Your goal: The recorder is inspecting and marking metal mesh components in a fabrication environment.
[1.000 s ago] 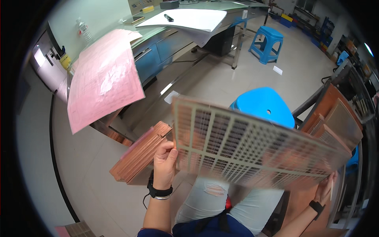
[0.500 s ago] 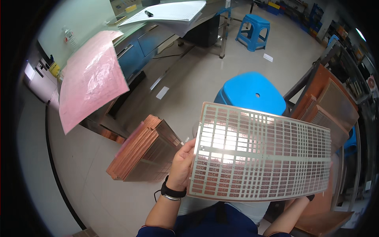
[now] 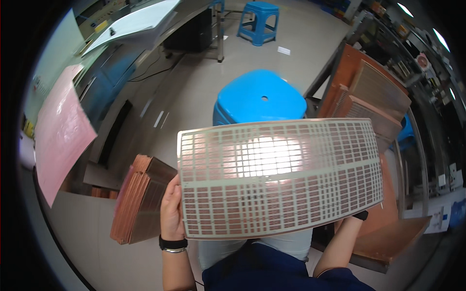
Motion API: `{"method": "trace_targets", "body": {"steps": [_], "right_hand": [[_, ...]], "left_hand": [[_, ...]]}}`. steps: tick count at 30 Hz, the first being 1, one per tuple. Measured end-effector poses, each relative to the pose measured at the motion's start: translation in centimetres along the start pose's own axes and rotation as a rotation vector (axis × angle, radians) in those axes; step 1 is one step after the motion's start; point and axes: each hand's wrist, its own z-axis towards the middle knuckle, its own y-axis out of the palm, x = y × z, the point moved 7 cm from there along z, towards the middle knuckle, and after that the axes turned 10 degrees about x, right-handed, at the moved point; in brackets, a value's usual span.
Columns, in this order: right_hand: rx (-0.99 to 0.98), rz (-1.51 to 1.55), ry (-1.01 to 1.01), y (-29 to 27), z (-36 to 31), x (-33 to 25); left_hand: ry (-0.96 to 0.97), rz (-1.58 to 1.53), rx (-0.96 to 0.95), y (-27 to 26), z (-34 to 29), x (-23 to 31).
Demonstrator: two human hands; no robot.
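A large rectangular circuit board panel (image 3: 296, 191), copper-coloured with a pale green grid, is held up in front of my body, its face tilted toward me. Bright light reflects off its upper middle. My left hand (image 3: 172, 208) is closed round the panel's left edge, with fingers passing behind. On the other side, my right forearm (image 3: 338, 245) reaches up behind the lower right edge; the right hand itself is hidden by the panel. A dark band sits on each wrist.
A blue stool (image 3: 262, 97) stands just beyond the panel. Stacked copper-edged panels (image 3: 141, 199) stand on the floor at left, beneath a pink sheet (image 3: 63, 131) overhanging the desk. More copper boards (image 3: 376, 92) lean on a rack at right. Another blue stool (image 3: 259, 24) is farther off.
My view has turned to the right, so the surroundings sit farther left. The panel has levelled from its rightward slope, and its glare has moved across the grid. My left hand keeps its grip.
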Motion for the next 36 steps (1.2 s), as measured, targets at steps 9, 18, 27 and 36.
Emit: {"method": "trace_targets", "body": {"steps": [9,18,27,36], "right_hand": [[0.002,0.069,0.021,-1.2,0.4,-0.2],[-0.051,0.141,0.059,-1.6,1.4,0.9],[0.114,0.189,0.158,-2.7,1.8,1.4],[0.099,0.354,0.314,-4.5,2.6,2.5]], "left_hand": [[-0.045,0.068,0.024,-3.3,0.7,-1.0],[-0.027,0.181,0.137,-6.2,1.1,-2.6],[-0.07,0.139,0.228,-7.3,1.1,-3.7],[-0.039,0.113,0.199,-7.3,1.7,-4.0]]}}
